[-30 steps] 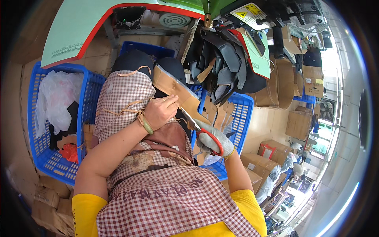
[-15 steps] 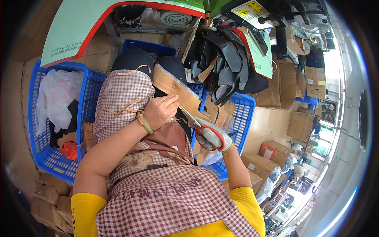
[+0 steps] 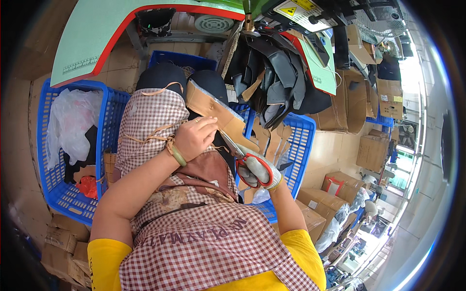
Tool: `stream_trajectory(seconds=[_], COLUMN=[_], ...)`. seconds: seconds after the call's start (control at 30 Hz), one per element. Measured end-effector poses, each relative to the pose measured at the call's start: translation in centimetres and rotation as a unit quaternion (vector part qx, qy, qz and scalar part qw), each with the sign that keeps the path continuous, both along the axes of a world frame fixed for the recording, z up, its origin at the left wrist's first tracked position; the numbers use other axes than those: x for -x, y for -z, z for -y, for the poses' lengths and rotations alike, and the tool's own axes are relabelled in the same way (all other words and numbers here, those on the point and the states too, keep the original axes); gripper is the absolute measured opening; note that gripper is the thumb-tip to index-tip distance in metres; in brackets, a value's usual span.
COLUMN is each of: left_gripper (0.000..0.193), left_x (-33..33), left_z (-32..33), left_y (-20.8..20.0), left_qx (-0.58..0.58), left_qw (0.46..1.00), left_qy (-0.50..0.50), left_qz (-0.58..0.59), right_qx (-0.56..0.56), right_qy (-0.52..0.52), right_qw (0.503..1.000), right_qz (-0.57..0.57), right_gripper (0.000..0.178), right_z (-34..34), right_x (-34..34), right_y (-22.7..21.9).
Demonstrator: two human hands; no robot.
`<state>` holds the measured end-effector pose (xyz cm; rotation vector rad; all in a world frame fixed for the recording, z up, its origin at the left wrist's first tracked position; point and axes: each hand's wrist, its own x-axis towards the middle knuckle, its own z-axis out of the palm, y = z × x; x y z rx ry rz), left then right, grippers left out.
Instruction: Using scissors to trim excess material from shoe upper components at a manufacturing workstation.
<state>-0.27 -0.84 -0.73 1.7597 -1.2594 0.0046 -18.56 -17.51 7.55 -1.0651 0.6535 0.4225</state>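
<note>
My left hand [image 3: 195,138], bare with a green bangle at the wrist, is closed on the edge of a tan sheet piece [image 3: 211,107] with a greyish far edge. The piece lies slantwise over my right thigh. My right hand [image 3: 260,169], in a pale work glove, is wrapped round red-handled scissors [image 3: 248,167]. Their blades point up and left, at the near edge of the sheet beside my left fingers. Whether the blades are parted cannot be made out. A checked apron [image 3: 194,242] covers my lap.
Dark cut pieces [image 3: 272,72] hang in a bundle ahead, right of centre. Under them a blue crate [image 3: 302,140] holds tan offcuts. Another blue crate [image 3: 73,208] with plastic bags stands at left. Ahead is a pale green, red-edged machine table [image 3: 92,43]. Cardboard boxes [image 3: 323,201] line the right.
My right hand and the scissors have shifted very slightly left. The left hand keeps its hold on the sheet, and the view has moved a little.
</note>
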Motion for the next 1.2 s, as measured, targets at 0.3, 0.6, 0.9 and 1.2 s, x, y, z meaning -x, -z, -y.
stream_trajectory(seconds=[0.3, 0.6, 0.9, 1.2], left_gripper=[0.022, 0.017, 0.006, 0.016], left_x=[-0.9, -0.9, 3.1, 1.9], left_z=[0.5, 0.8, 0.3, 1.0], left_y=[-0.9, -0.4, -1.3, -0.8], left_qx=[-0.002, 0.013, -0.027, -0.088], left_qw=[0.99, 0.968, 0.819, 0.76], left_qy=[-0.039, -0.055, -0.067, -0.032], left_qz=[-0.137, -0.243, -0.569, -0.643], right_qx=[-0.086, -0.064, 0.031, 0.173], right_qy=[-0.028, -0.027, -0.078, -0.145], right_qw=[0.996, 0.998, 0.996, 0.973], right_qz=[-0.009, -0.007, -0.037, -0.039], right_gripper=[0.073, 0.077, 0.083, 0.074], right_z=[0.9, 0.7, 0.0, -1.2], right_x=[-0.2, -0.4, -1.9, -3.2], right_y=[0.4, 0.6, -2.1, -3.8])
